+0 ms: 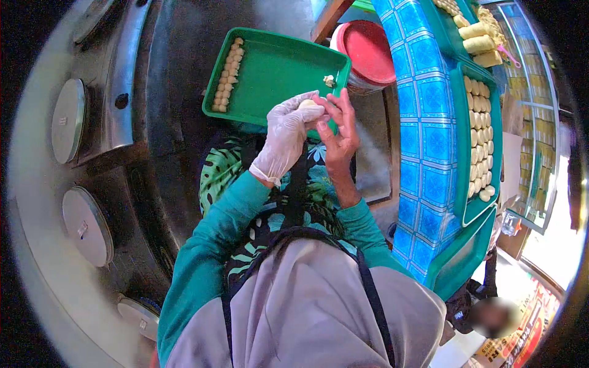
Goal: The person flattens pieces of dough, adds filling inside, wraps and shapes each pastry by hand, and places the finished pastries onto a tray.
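Observation:
My left hand (283,130), in a thin white glove, is closed around a small pale piece of dough (308,104), partly hidden by the fingers. Beside it my bare right hand (341,136) has its fingers stretched out and apart, their tips close to the dough; contact is hard to make out. Both hands are over the near edge of a green tray (282,64). Small dough balls (228,76) stand in a double row along its left side. A little crumbly lump (329,80) lies near the tray's right end.
A red-lidded bucket (368,52) stands behind the tray. To the right, a table with a blue checked cloth (423,141) bears a green tray (464,153) of dough pieces in rows and dough rolls (478,38). Round lids (67,121) line the left. Another person (469,300) is at lower right.

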Available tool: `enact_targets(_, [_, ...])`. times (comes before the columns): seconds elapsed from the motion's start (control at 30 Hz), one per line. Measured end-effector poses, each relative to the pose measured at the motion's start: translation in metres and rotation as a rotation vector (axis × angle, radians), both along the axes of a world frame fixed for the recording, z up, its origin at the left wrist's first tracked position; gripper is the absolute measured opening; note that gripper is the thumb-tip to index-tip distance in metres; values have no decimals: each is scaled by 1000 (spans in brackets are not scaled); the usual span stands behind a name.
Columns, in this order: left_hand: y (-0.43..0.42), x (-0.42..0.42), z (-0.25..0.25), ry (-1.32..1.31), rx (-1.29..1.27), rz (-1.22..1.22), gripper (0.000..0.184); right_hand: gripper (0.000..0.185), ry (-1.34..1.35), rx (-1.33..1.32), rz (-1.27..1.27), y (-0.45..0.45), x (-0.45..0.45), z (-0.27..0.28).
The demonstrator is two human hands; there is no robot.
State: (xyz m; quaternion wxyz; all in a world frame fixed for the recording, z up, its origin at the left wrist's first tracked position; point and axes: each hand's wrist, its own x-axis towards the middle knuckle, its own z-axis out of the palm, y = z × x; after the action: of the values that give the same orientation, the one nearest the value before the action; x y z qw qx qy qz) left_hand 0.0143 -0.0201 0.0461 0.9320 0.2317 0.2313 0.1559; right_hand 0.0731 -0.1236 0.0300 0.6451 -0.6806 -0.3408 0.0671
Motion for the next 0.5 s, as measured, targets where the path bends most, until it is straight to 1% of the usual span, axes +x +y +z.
enact_targets(0.07, [0,0,1,49,73,31,31,68,23,5,10,-2,0,0])
enact_targets(0.17, [1,0,-9,33,21,7,32,69,95,16,10,-2,-2,3])
enact_targets(0.3, [-1,-2,-13,49,17,2,31,68,184,32,2,-4,-6,4])
enact_targets(0.37, [-2,0,-17,55,-61,25,31,68,157,17,-5,-5,-5,1])
enact_targets(0.5, [2,-1,-16,20,-92,-6,32,69,72,-19,-22,-7,-1,-1])
